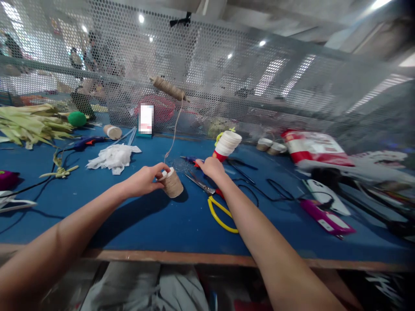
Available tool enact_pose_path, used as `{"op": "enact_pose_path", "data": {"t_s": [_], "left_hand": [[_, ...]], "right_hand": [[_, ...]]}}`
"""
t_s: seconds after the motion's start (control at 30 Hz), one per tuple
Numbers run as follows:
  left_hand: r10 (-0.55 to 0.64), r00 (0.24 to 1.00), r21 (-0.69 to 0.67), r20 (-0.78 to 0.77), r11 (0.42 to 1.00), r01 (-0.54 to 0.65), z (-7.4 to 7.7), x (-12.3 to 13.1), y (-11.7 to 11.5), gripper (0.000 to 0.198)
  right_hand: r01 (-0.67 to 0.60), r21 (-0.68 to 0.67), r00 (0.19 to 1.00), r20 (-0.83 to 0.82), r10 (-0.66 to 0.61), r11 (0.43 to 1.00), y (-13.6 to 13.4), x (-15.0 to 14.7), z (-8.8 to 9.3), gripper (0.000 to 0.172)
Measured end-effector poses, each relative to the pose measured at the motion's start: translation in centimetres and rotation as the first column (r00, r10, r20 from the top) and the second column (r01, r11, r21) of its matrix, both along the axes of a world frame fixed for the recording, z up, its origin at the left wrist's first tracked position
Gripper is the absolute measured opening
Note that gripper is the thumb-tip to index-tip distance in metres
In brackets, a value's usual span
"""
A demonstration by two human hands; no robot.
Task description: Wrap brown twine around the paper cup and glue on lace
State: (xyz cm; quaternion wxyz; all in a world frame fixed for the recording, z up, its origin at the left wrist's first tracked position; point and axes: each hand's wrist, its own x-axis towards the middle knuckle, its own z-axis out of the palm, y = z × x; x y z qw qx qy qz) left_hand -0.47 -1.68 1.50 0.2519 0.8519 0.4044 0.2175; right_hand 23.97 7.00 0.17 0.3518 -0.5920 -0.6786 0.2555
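My left hand [152,179] grips the rim of a paper cup [173,185] wrapped in twine, tilted low over the blue table. A strand of twine [175,134] runs from it up to a spool [169,88] hung on the mesh. My right hand [212,168] is closed around a blue glue gun [190,160] with an orange trigger, most of it hidden by the hand. Just behind that hand rises a stack of white paper cups [228,141] with a red one at the bottom. Scissors with yellow handles [220,216] lie open under my right forearm.
White lace [113,156], a second glue gun [87,142] and corn husks [32,123] lie to the left. Black cables cross the right side towards a purple power strip [326,217]. A perforated metal screen [210,56] closes off the back; a red-and-white bag [316,149] stands right.
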Motion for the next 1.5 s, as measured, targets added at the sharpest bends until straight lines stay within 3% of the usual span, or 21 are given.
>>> {"op": "enact_pose_path", "data": {"t_s": [0.1, 0.17, 0.27, 0.37, 0.47, 0.6, 0.73, 0.93, 1.17, 1.5], "left_hand": [[-0.002, 1.000, 0.021, -0.015, 1.000, 0.003, 0.1, 0.1, -0.2, 0.033], [-0.007, 0.999, 0.045, -0.032, 0.999, 0.008, 0.0, 0.2, -0.4, 0.034], [-0.009, 0.997, 0.096, -0.070, 0.995, 0.016, -0.1, 0.4, -0.5, 0.039], [-0.020, 0.995, 0.144, -0.101, 0.989, 0.035, -0.3, 0.5, -0.6, 0.038], [-0.013, 0.993, 0.168, -0.118, 0.985, 0.033, -0.4, 0.6, -0.6, 0.034], [0.021, 0.998, 0.145, -0.063, 0.989, -0.012, -0.2, 0.6, -0.7, 0.043], [0.022, 0.997, 0.033, 0.075, 0.999, -0.025, -0.3, 0.5, -0.5, 0.050], [-0.017, 0.987, -0.113, 0.163, 0.993, 0.035, -0.5, 0.3, 0.1, 0.044], [-0.070, 0.968, -0.169, 0.240, 0.979, 0.113, -0.3, 0.3, 0.1, 0.025], [-0.105, 0.945, -0.155, 0.311, 0.975, 0.160, -0.3, 0.2, 0.0, 0.023]], "right_hand": [[0.016, 0.014, 0.999, 0.034, -0.017, 1.000, -1.4, -2.2, 1.5, 0.036], [-0.138, -0.113, 0.989, -0.064, 0.131, 0.984, -2.4, -4.3, 2.0, 0.037], [-0.381, -0.318, 0.913, -0.276, 0.299, 0.868, -3.6, -6.8, 2.1, 0.042], [-0.484, -0.360, 0.842, -0.441, 0.312, 0.798, -4.0, -8.0, 1.9, 0.026], [-0.448, -0.307, 0.807, -0.543, 0.232, 0.840, -4.2, -7.9, 2.0, 0.014], [-0.313, -0.140, 0.792, -0.584, 0.177, 0.939, -5.3, -6.6, 2.6, 0.016], [-0.201, 0.004, 0.791, -0.589, 0.165, 0.980, -6.8, -5.5, 2.8, 0.019], [-0.137, 0.013, 0.795, -0.594, 0.118, 0.990, -7.0, -5.3, 1.8, 0.020], [-0.108, -0.009, 0.821, -0.565, 0.084, 0.994, -6.5, -5.3, 1.1, 0.022], [-0.114, -0.057, 0.823, -0.564, 0.062, 0.992, -6.8, -5.5, 0.9, 0.020]]}}
